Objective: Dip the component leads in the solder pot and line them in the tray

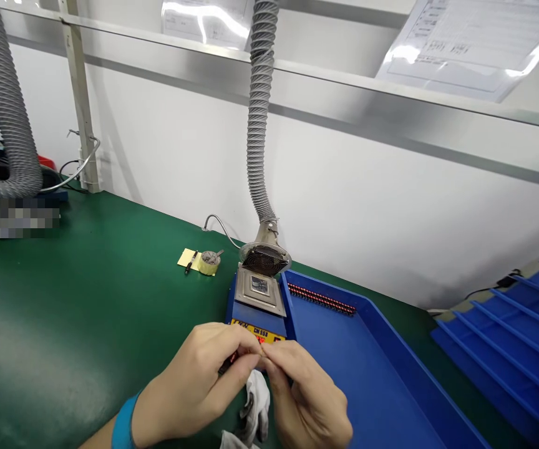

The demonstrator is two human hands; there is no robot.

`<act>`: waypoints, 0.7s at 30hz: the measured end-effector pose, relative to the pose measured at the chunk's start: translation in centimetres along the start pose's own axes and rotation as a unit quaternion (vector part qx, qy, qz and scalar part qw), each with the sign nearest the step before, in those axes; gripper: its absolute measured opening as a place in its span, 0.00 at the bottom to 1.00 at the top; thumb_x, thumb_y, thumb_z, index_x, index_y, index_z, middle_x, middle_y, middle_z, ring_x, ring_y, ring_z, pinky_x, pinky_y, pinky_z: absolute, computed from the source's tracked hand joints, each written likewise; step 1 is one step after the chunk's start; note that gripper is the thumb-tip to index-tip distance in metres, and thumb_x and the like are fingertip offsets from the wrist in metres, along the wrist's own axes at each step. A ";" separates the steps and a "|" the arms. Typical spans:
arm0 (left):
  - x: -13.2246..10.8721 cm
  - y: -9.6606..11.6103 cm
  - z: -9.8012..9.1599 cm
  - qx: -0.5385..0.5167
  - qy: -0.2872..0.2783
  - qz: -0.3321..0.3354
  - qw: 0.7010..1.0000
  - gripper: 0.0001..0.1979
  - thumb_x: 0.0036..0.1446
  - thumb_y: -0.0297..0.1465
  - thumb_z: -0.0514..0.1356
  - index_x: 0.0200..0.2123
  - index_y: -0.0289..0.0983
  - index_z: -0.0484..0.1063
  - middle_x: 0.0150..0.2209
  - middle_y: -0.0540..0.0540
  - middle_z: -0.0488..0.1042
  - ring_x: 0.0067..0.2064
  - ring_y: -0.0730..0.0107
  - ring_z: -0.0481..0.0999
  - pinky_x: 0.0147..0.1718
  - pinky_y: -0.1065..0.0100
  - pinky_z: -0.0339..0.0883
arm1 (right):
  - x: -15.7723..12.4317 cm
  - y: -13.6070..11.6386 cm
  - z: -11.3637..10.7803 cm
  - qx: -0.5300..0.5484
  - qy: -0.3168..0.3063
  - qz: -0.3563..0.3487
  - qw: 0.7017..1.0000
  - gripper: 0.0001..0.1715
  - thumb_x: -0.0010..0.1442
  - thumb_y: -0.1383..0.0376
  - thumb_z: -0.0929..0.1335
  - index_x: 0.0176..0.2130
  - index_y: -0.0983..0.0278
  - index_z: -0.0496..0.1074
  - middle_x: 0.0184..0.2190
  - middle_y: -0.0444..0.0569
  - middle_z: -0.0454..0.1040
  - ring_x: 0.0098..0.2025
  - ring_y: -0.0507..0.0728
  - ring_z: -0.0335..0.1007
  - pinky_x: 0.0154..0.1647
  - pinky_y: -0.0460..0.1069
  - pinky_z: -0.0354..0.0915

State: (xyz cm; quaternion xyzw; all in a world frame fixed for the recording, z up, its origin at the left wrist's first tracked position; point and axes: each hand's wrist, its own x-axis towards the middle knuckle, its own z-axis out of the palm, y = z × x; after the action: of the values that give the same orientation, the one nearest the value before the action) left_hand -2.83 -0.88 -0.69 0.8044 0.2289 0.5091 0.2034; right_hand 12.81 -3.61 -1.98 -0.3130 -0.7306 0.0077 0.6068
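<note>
My left hand [204, 374], with a blue wristband [125, 421], and my right hand [307, 393] meet at the fingertips. Both are closed in a pinch; whatever sits between the fingers is too small and covered to make out. Just behind them stands a blue solder pot [259, 315] with a yellow front panel and a red display, partly covered by my fingers. A square of shiny metal [260, 285] shows in its top plate. Below my hands lies a crumpled white cloth or glove [255, 405] with dark stains.
A blue tray [372, 374] stands at the right, with rows of small black-and-red parts [320, 298] at its far end. A fume hose [260, 125] hangs over the pot. Left of it are a tape roll [209, 263] and a pen [191, 262]. Blue ribbed trays [508, 349] lie far right.
</note>
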 end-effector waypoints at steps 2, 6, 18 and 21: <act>0.3 -0.2 0.2 0.050 0.004 0.049 0.998 0.08 0.66 0.23 0.50 0.34 0.37 0.65 0.27 0.53 0.71 0.26 0.75 0.65 0.27 0.72 0.59 | -0.1 -0.2 0.3 -0.012 0.007 0.042 0.999 0.13 0.58 0.78 0.66 0.37 0.62 0.74 0.28 0.46 0.74 0.29 0.53 0.70 0.33 0.47 0.66; 0.5 -0.5 0.5 0.173 0.001 0.157 0.972 0.11 0.64 0.20 0.48 0.33 0.35 0.67 0.22 0.51 0.67 0.22 0.70 0.59 0.22 0.66 0.49 | -0.3 -0.5 0.6 0.191 -0.022 0.311 0.931 0.18 0.66 0.60 0.63 0.25 0.62 0.64 0.16 0.39 0.60 0.19 0.49 0.56 0.20 0.44 0.56; 0.1 0.2 0.2 -0.009 -0.003 0.009 1.000 0.08 0.65 0.23 0.51 0.35 0.38 0.66 0.28 0.53 0.73 0.28 0.75 0.69 0.29 0.75 0.61 | -0.1 0.3 -0.1 0.018 0.004 -0.006 1.000 0.21 0.56 0.81 0.67 0.44 0.60 0.75 0.31 0.46 0.78 0.36 0.55 0.74 0.37 0.49 0.70; 0.3 0.0 0.6 0.084 0.000 0.085 0.993 0.10 0.65 0.22 0.49 0.34 0.36 0.66 0.25 0.51 0.71 0.24 0.72 0.66 0.25 0.70 0.57 | -0.3 -0.2 0.2 -0.023 0.012 0.064 0.998 0.10 0.61 0.75 0.65 0.35 0.62 0.72 0.27 0.45 0.73 0.30 0.53 0.71 0.33 0.48 0.67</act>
State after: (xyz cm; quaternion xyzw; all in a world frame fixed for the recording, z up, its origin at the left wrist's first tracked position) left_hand -2.22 -0.79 -0.69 0.8354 0.2015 0.5032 0.0915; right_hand 12.56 -3.84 -2.26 -0.3728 -0.7019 0.0256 0.6064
